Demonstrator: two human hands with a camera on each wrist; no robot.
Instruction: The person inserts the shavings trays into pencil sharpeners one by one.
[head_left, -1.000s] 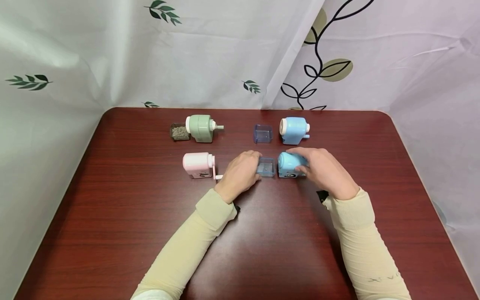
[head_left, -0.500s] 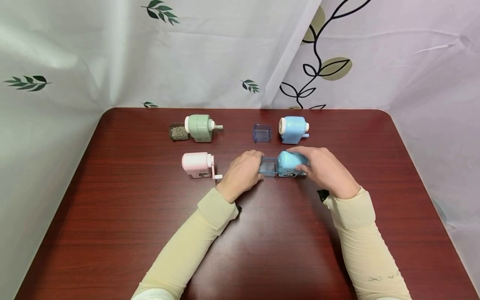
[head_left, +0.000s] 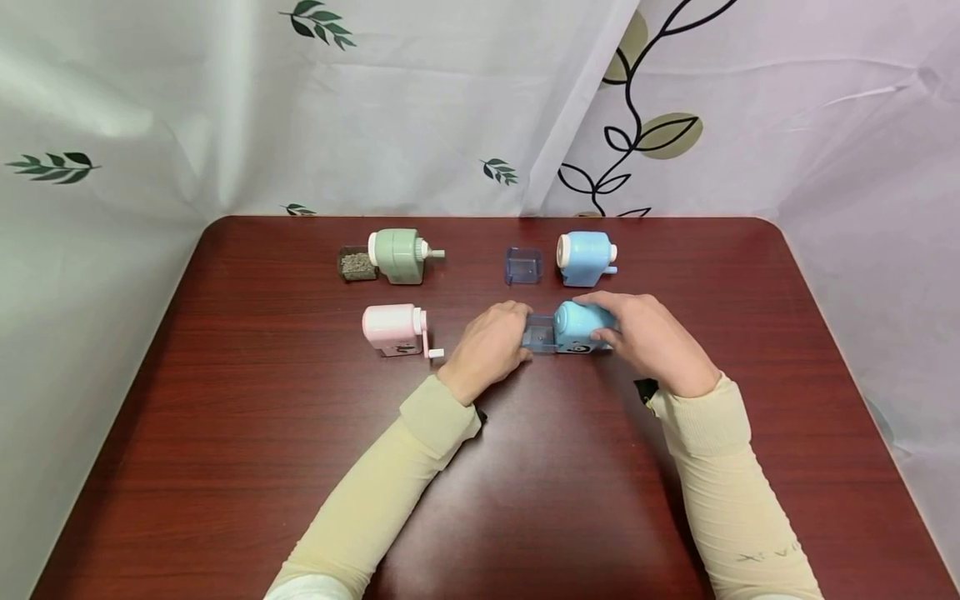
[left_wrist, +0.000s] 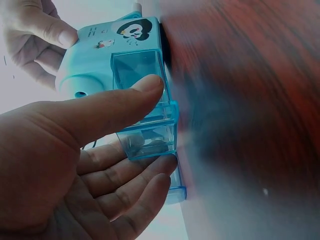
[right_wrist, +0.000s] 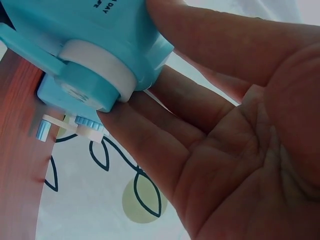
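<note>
A teal pencil sharpener [head_left: 572, 325] with a panda print stands on the table, its crank [right_wrist: 30, 47] on the right side. My right hand [head_left: 648, 337] grips its body from above, thumb on the front and fingers behind. On its left side, a clear blue shavings drawer [head_left: 539, 335] sits partly inside the sharpener's opening. My left hand [head_left: 489, 346] pinches the drawer's outer end; in the left wrist view the thumb lies along its near wall, with the fingers on the far side. Part of the drawer's outer end is hidden by that hand in the head view.
Behind stands a blue pencil sharpener [head_left: 587, 258], with its clear drawer [head_left: 522, 267] lying apart to the left. A green sharpener [head_left: 398, 256] has a drawer of shavings [head_left: 357, 265] beside it. A pink sharpener [head_left: 393, 329] stands left of my left hand, crank toward it.
My left hand has moved right with the drawer, which has gone from apart from the teal sharpener to partly inside it. My right hand holds its place on the sharpener.
</note>
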